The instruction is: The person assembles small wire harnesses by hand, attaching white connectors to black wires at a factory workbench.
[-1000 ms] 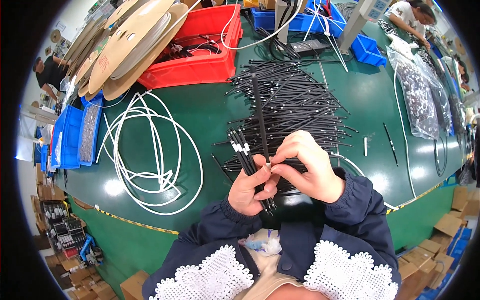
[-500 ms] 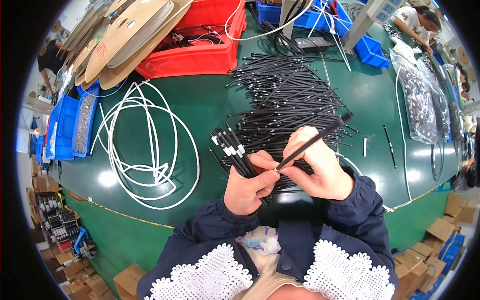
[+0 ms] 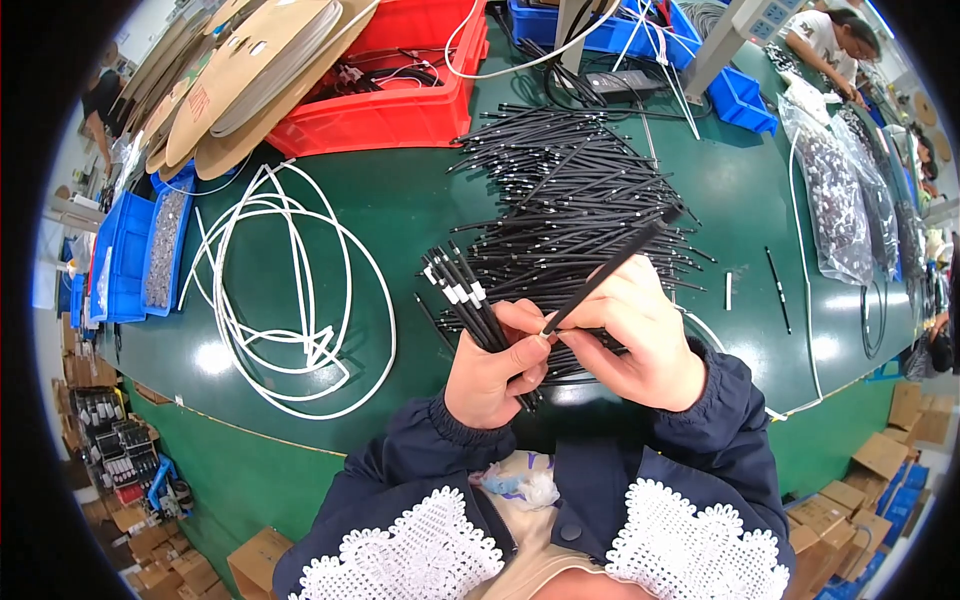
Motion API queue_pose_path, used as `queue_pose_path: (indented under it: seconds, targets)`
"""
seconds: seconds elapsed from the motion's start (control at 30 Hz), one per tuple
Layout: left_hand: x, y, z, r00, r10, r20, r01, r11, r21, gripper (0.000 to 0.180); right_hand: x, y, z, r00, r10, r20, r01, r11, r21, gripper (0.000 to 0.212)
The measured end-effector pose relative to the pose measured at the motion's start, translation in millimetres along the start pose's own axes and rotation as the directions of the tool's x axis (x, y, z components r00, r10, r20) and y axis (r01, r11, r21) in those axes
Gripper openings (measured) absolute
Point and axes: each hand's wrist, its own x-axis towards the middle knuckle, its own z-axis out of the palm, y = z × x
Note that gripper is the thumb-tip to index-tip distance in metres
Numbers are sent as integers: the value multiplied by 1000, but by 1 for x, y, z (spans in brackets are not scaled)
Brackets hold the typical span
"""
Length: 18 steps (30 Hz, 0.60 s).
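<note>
My left hand (image 3: 488,372) is closed around a bundle of short black cables (image 3: 474,313); several carry white sleeves near their upper ends. Its thumb and forefinger also pinch at the lower end of a single black cable (image 3: 607,276). That cable slants up to the right, held in the bent fingers of my right hand (image 3: 645,335). The two hands' fingertips nearly meet at its end, and what small part lies between them is mostly covered. Just beyond both hands spreads a large pile of similar black cables (image 3: 570,185) with pale tips.
A loose coil of white tubing (image 3: 390,300) lies on the green table (image 3: 420,200) at left, near blue bins (image 3: 128,255). Cardboard reels (image 3: 250,80) and a red crate (image 3: 370,130) stand behind. At right are bagged parts (image 3: 835,200); another person (image 3: 830,45) sits far right.
My right hand has turned slightly, and the single cable's upper end has swung a little left and down. The left hand keeps its bundle almost in place.
</note>
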Motion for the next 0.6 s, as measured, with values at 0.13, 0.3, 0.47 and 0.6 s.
queue_pose_path:
  seconds: [0.13, 0.3, 0.47, 0.6]
  targets:
    - [2, -4, -1, 998, 53, 24, -53, 999, 12, 16, -4, 1, 0, 1000, -1, -15, 1, 1000, -30, 25]
    - [1, -5, -2, 993, 117, 11, -117, 987, 106, 18, -6, 1, 3, 999, -2, -47, 0, 999, -51, 25]
    - [2, -2, 3, 996, 57, -64, -49, 992, 113, 14, -2, -6, -2, 999, 37, -4, -37, 980, -194, 22]
    - [1, 3, 3, 992, 79, -97, -54, 971, 234, 11, -16, -26, -33, 994, 57, 93, -45, 990, -133, 26]
